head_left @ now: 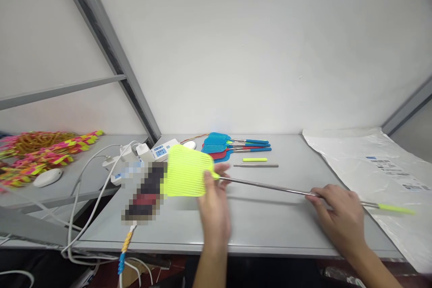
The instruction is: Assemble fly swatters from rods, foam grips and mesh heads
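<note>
A fly swatter with a bright yellow-green slotted head and a long metal rod stretches across the front of the table. My left hand is closed on it where the head joins the rod, thumb against the head's edge. Farther right, my right hand wraps round the rod from above. Beyond that hand the rod ends in a yellow-green grip, slightly blurred. Behind the rod, a loose yellow-green handle sleeve and a bare metal rod lie side by side on the grey table.
Blue and red fly swatters are piled at the back. White power strips with cables stand at the left, near a pixelated dark object. A white plastic bag covers the right side. Colourful bundles lie beyond a metal frame.
</note>
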{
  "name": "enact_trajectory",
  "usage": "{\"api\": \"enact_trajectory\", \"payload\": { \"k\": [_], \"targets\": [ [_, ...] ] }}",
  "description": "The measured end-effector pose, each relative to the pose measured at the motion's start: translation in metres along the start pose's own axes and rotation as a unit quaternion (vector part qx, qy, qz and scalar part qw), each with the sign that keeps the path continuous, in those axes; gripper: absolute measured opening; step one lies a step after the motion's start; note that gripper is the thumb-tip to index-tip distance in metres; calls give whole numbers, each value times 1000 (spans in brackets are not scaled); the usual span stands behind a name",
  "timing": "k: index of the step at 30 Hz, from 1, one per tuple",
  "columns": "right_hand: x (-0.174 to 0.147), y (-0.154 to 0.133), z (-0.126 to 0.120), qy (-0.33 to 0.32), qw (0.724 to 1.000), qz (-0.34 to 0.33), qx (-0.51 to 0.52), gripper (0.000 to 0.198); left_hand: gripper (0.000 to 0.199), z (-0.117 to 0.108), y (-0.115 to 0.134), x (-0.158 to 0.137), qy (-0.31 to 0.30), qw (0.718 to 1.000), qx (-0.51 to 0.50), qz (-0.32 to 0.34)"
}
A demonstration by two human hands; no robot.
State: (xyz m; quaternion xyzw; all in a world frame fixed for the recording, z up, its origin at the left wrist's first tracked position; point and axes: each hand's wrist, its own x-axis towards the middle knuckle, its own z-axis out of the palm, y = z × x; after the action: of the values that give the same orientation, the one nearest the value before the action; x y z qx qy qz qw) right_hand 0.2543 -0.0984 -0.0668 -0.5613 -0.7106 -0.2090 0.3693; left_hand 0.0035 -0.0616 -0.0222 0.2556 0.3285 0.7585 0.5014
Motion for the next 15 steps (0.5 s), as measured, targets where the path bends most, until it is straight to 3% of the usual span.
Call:
{"api": "enact_trajectory", "payload": {
  "k": [2,4,15],
  "targets": [
    [1,-9,2,-7,1000,-20,14,15,34,11,-12,-11,-65,997,17,-46],
    [1,-16,3,-6,1000,-21,18,14,36,19,-19,-19,-88,994,41,-54],
    [4,-14,8,-39,996,-23,81,8,36,12,-15,-14,-36,997,22,-60]
  ]
}}
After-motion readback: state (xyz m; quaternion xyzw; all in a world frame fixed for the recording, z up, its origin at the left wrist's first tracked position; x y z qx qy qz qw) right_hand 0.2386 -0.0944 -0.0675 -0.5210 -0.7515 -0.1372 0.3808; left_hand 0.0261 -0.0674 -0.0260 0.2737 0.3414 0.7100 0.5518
